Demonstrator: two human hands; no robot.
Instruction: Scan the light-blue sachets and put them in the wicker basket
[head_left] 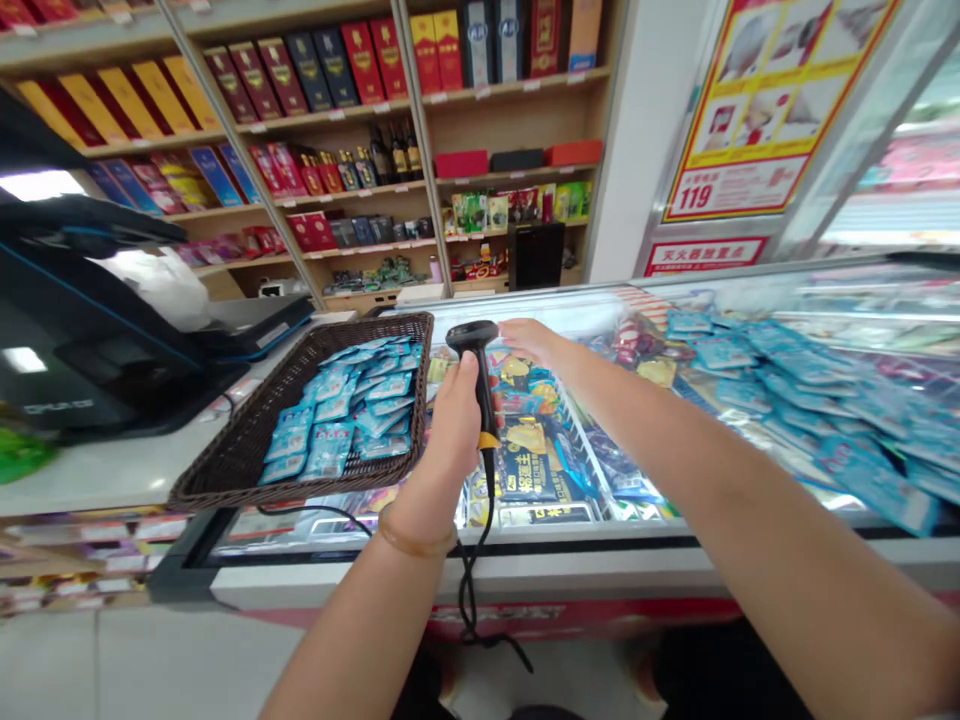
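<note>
My left hand [454, 420] is wrapped round the handle of a black barcode scanner [481, 380] with a yellow band near its base. The scanner stands upright over the glass-topped freezer, its dark cable hanging down in a twist. My right hand [534, 342] is beside the scanner's head, fingers stretched towards it; I cannot tell whether they touch. No object shows in that hand. Left of my left hand, a brown woven basket [217, 462] holds many small blue packets [360, 400]. More blue packets [817, 390] lie heaped on the freezer to the right.
Frozen goods in bags [525, 460] show through the freezer [330, 580] glass. A black checkout machine [97, 330] and a white plastic bag [161, 285] are on the left counter [45, 490]. Shelves [352, 110] of boxes and bottles line the back wall.
</note>
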